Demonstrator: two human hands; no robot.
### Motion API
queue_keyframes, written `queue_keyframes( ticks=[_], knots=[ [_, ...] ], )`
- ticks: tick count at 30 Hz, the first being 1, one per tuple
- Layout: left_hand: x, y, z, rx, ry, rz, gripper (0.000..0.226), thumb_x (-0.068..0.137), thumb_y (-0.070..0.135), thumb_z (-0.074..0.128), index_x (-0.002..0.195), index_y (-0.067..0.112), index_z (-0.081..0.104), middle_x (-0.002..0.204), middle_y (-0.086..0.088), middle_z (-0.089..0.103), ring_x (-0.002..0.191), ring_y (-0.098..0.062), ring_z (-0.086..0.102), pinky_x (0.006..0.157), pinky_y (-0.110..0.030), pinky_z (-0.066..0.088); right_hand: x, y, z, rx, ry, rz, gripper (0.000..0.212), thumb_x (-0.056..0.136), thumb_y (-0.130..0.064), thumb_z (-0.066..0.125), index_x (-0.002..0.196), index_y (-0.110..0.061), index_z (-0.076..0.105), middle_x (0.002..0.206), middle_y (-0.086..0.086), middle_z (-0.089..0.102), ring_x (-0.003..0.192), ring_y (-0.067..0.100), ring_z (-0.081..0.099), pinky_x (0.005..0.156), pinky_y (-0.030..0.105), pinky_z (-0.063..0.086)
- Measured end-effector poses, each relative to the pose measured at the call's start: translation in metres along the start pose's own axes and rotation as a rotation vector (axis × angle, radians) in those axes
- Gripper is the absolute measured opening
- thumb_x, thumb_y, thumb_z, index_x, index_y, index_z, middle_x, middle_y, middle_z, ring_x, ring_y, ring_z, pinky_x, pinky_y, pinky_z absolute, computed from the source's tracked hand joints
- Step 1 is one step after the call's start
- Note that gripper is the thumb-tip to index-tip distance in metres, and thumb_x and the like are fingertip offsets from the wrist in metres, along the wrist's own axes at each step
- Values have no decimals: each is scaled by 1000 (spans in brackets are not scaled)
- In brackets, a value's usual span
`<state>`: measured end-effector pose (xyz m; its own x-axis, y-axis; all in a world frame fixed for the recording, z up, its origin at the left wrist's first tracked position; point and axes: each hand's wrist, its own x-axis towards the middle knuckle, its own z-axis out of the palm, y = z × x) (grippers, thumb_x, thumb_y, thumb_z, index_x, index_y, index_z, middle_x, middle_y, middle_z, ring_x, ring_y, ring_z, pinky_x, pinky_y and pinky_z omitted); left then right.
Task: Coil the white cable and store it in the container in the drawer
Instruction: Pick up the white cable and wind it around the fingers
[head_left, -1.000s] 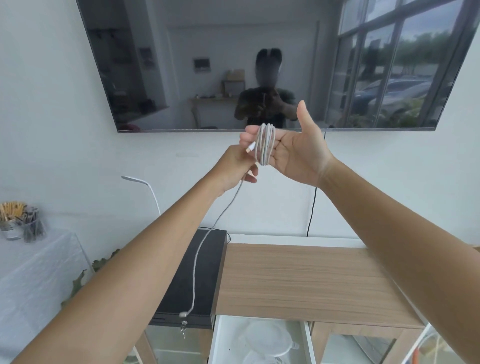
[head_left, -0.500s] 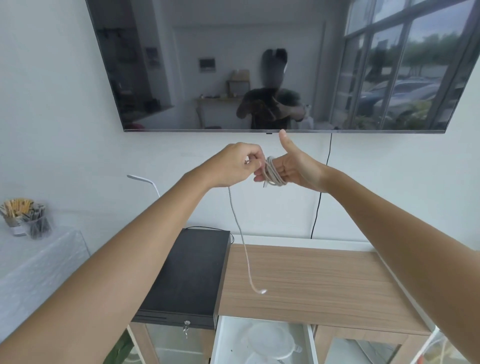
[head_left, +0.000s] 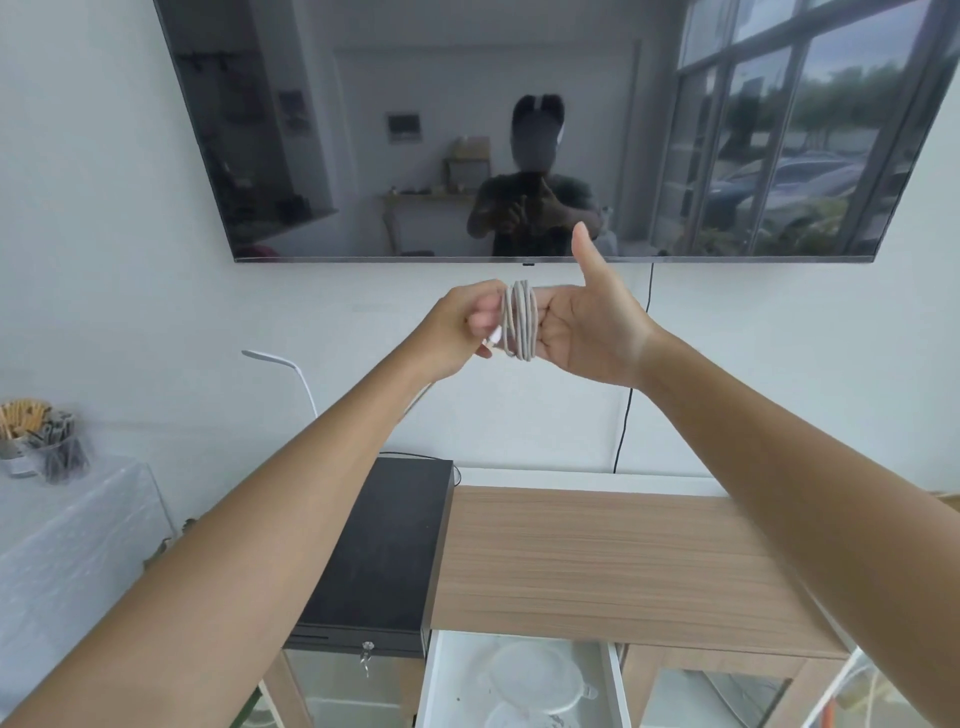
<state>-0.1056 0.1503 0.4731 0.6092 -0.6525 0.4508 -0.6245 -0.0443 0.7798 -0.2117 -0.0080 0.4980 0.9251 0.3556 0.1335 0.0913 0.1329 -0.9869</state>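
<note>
Our right hand stands thumb-up with its fingers pushed through the cable, which wraps them in several close loops; we cannot count the turns exactly. Our left hand, at 9 o'clock from the coil and touching it, is closed in a loose fist, pinching the cable's white end plug. Both hands hang raised before the wall, just under one dark TV at 12 o'clock. Down at 6 o'clock lies one wooden top, nothing on it, with one black box at its 9 o'clock edge. Below it, one open drawer holds a clear container. At 8 o'clock, far left, one covered table carries one jar, and one white lamp bends beside our left forearm.
</note>
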Motion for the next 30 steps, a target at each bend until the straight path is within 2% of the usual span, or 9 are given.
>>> queue_keyframes(
  ticks=[2,4,6,10,14,17,20,23,30],
  knots=[
    [-6,-7,9,118,2,-22,33,100,6,46,88,31,63,80,4,59,59,-8,56,57,-31,54,4,-5,4,40,56,-69,113,89,-84,7,134,3,64,138,21,65,125,29,64,101,36,53],
    [-14,-11,17,133,-58,-32,26,106,20,45,92,20,67,79,2,59,56,-7,56,56,-28,54,10,-10,5,15,138,-111,111,90,-82,5,139,1,59,139,17,66,129,24,64,100,33,52],
    [-21,-9,24,157,-96,-40,30,108,25,41,97,15,67,76,1,60,51,-9,54,52,-24,50,13,-11,2,-64,224,-120,108,92,-80,3,142,0,56,139,13,67,128,19,64,99,28,49],
    [-28,3,25,364,-161,-4,30,106,28,41,95,22,68,70,9,62,45,-1,46,48,-17,38,11,-5,-11,-285,352,-94,105,94,-77,-3,141,-7,59,138,4,68,120,8,68,99,23,46],
    [-26,28,6,500,-198,67,22,101,24,50,90,23,69,78,11,67,74,0,61,78,-30,51,2,3,-24,-399,322,-9,111,92,-79,-5,131,-4,68,127,8,74,120,16,69,111,36,41],
    [-15,46,-10,564,-140,120,20,100,23,52,91,19,70,93,6,76,94,-16,68,92,-39,53,-3,11,-22,-414,239,54,116,92,-79,-5,121,2,71,116,14,77,98,15,74,95,31,45],
    [-5,53,-21,618,-59,152,19,101,32,53,93,26,69,95,11,72,85,-8,67,79,-40,53,-3,13,-15,-366,205,55,115,92,-80,-2,127,7,65,122,22,73,97,20,71,87,28,51],
    [1,49,-22,540,-22,163,17,102,34,53,91,30,65,90,19,66,61,10,58,57,-26,41,-4,9,-10,-329,180,19,113,93,-79,-1,126,6,66,121,22,72,96,21,67,88,30,50],
    [9,38,-15,437,36,155,19,101,39,52,92,32,67,88,16,68,51,-1,52,54,-22,41,-12,3,-11,-265,160,2,110,93,-79,0,121,2,69,119,22,72,94,20,68,87,31,51]
  ],
)
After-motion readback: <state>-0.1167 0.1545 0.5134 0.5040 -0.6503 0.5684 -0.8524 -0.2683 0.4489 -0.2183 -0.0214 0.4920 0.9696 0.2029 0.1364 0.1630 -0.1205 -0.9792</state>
